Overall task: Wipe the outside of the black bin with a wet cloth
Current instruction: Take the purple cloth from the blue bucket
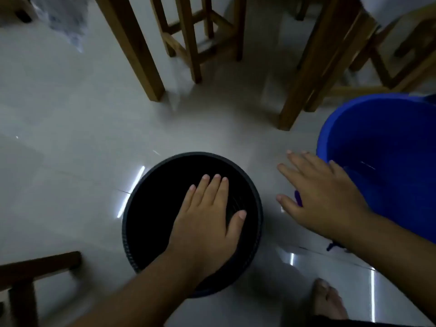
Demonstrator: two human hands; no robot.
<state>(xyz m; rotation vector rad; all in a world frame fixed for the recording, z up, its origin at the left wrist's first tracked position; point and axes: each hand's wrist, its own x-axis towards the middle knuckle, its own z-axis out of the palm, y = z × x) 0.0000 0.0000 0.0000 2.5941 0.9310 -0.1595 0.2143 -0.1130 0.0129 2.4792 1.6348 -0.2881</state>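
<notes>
Black bin (151, 232) stands on the pale floor (70, 161) below us. Our left hand (207, 223) hovers over its mouth, grip apart, fingers flat. Our right hand (323, 197) spreads empty beside the blue bucket (389, 142), a purple scrap (298, 198) under it.

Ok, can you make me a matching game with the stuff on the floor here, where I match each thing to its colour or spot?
Things:
1. bin
2. bucket
3. left hand
4. stool legs

Descriptions:
A. brown wood, at the far side of the floor
B. black, round, in the middle
C. bright blue, at the right edge
D. spread flat over the bin's opening

Pairs: 1-B, 2-C, 3-D, 4-A
</notes>
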